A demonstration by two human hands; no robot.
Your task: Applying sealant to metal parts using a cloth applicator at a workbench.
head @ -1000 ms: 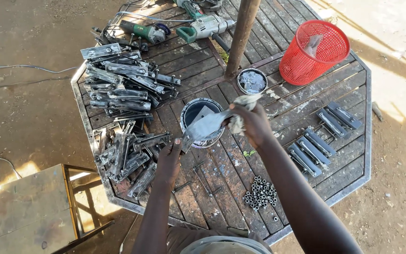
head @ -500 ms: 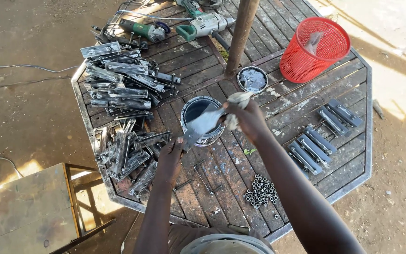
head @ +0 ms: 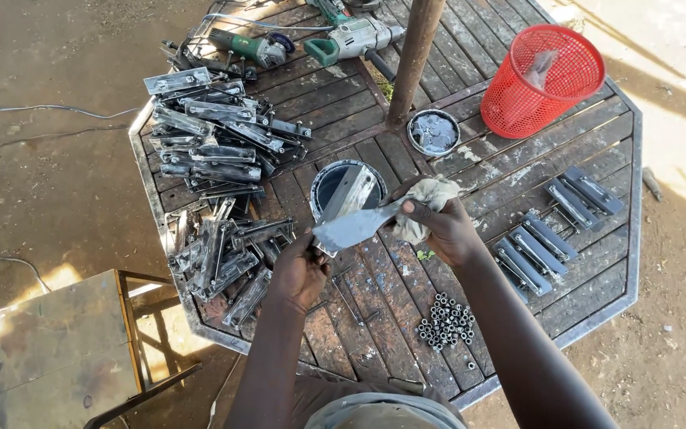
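Note:
My left hand [head: 299, 270] grips the near end of a flat grey metal piece [head: 355, 227] smeared with paint, held level over the table. My right hand [head: 442, 226] holds a dirty cloth rag [head: 426, 199] bunched against the far end of that piece, thumb on top. Just beyond the piece stands an open paint can [head: 343, 187] with a flat strip standing in it. The can's lid [head: 433, 133] lies to the right of a rusty pole [head: 414, 56].
An octagonal wooden table [head: 597, 278] carries piles of metal brackets [head: 216, 151] at left, painted grey pieces [head: 553, 226] at right, a heap of nuts [head: 446, 324], a red mesh basket [head: 541, 79], and power tools [head: 351, 38] at the back. A stool [head: 57, 342] stands lower left.
Both hands and the metal piece have shifted slightly toward me, away from the can; the rag hand has moved along the piece.

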